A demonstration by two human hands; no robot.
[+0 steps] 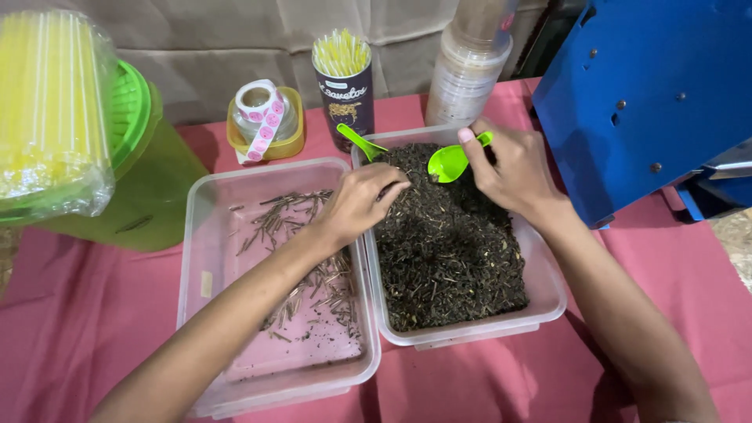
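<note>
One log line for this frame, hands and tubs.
left hand: in loose tea | right hand: holds green scoop | left tub: stems

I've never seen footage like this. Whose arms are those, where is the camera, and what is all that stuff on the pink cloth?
There is no machine here: a person wears a camera on the head, so the one picture looks down at their own two bare arms. The right hand holds a small green scoop over a clear tub full of dark dried leaves. The left hand reaches into those leaves with its fingertips. Beside it, another clear tub holds a scatter of thin stems. A second green scoop sticks out of the leaves. Behind stand a dark cup of yellow straws, a roll of stickers, stacked plastic cups and a green bin.
</note>
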